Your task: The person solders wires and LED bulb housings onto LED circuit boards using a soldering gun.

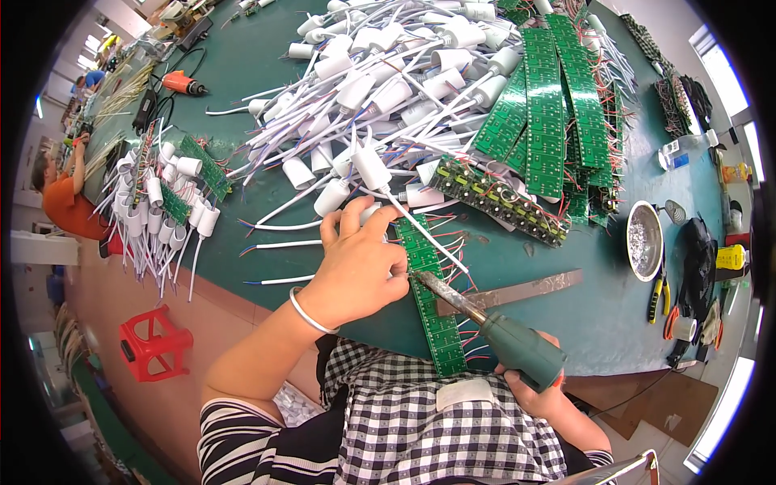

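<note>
A long green circuit board strip (435,319) lies on the green table, running toward me. My left hand (356,263), with a silver bangle at the wrist, pinches a white lamp socket (373,170) and its white lead against the strip's upper part. My right hand (540,394) grips the green handle of a soldering iron (501,335). The iron's metal tip (422,277) touches the strip right beside my left fingers. Red and blue wires stick out along the strip's right side.
A large heap of white wired sockets (388,73) fills the table's far middle. Stacked green board strips (550,113) lie at right. A round metal dish (645,240), pliers (656,295), a metal bar (517,293), a second socket pile (162,210), a red stool (153,343) and a seated person (65,202) surround me.
</note>
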Demonstrator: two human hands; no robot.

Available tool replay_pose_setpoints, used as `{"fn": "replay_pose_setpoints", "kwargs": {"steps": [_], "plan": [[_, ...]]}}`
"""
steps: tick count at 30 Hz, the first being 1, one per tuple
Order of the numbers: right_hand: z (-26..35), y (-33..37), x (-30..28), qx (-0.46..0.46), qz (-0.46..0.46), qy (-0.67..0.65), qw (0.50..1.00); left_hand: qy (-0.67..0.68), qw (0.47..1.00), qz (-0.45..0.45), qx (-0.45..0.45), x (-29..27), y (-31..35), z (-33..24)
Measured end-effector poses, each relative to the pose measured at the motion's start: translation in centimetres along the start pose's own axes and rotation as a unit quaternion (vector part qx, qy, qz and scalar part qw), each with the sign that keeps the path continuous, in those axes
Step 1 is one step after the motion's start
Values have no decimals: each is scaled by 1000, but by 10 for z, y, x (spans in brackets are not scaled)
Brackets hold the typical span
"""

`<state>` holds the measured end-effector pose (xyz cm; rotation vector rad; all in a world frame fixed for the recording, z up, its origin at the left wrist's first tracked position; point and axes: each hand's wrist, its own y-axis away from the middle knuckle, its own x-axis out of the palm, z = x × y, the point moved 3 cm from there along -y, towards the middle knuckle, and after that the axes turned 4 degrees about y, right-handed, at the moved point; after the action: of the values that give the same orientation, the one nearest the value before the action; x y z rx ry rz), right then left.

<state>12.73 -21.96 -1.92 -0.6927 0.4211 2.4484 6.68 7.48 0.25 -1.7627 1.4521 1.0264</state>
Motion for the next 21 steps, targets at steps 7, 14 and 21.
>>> {"fn": "replay_pose_setpoints", "kwargs": {"steps": [7, 14, 21], "plan": [[8, -5, -6, -95, -18, 85, 992, -9, 1000, 4, 1, 1, -2, 0], [10, -5, -9, -11, -142, -201, 969, -5, 1000, 3, 1, -4, 0, -1], [-6, 3, -4, -63, -165, -262, 949, -11, 1000, -19, 4, 0, 5, -1]]}}
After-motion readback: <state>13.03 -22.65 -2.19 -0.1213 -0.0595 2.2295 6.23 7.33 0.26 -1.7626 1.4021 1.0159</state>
